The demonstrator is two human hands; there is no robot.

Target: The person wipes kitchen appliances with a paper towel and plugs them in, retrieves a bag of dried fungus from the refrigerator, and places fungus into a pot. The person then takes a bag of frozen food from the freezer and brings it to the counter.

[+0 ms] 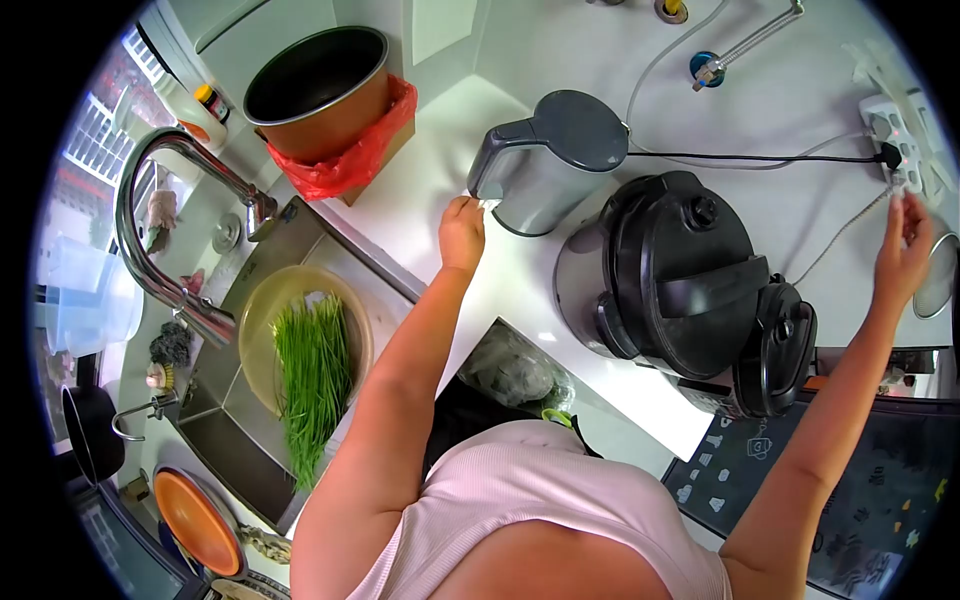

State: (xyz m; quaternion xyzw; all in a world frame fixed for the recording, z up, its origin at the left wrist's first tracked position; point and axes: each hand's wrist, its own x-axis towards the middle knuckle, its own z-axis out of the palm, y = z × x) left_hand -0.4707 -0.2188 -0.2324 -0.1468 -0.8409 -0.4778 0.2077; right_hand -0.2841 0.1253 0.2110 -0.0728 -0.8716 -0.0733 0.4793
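My left hand (463, 236) is closed beside the lower end of the handle of a grey kettle (550, 170), with a bit of something white at its fingertips. At the far right my right hand (903, 245) reaches up to a white power strip (903, 140), fingers pressed together around a plug or cord end (896, 188) at its lower edge. A black plug (889, 155) sits in the strip, and its black cord runs left to the kettle. Between my arms stands a black and silver pressure cooker (680, 275).
On the left, a steel sink (228, 440) holds a yellowish bowl (262, 300) of green chives (312, 370) under a curved faucet (128, 220). A brown pot (325, 110) rests on red plastic (335, 178) behind. A plastic bag (510, 370) lies below the counter edge.
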